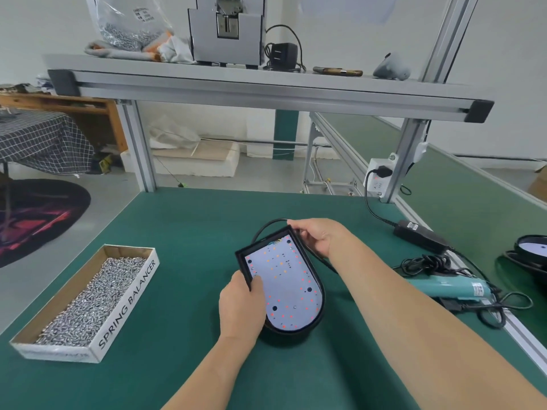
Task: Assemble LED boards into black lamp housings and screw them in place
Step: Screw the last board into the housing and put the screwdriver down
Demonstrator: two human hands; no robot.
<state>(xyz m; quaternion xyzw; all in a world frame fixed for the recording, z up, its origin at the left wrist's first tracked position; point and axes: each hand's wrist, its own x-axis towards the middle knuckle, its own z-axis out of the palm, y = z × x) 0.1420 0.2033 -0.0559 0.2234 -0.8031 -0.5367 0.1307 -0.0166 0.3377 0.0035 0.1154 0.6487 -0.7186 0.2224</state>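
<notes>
Two bare forearms reached in from the bottom edge over a green worktop (183, 365). At the centre sat a black lamp housing (316, 318), rounded at its near end and square at its far end, with a white LED board (287, 285) dotted with red and orange points lying inside it. The left hand (241, 306) grasped the housing's edge at 9 o'clock, thumb resting on the board. The right hand (318, 235) gripped the housing's far corner at 1 o'clock, fingers curled over the rim. A black cable (260, 232) looped out from behind the housing.

At 9 o'clock of the housing, well apart, lay a long cardboard tray (127, 303) marked "SPRING BALANCER", filled with silver screws (91, 300). At 3 o'clock lay a teal electric screwdriver (450, 287) amid coiled black cord, with a black power adapter (420, 236) farther off. At the right edge sat another housing (532, 250) holding a white board.

Beyond, an aluminium shelf (266, 84) carried a bag of screws (127, 28) and a grey machine (226, 31).
</notes>
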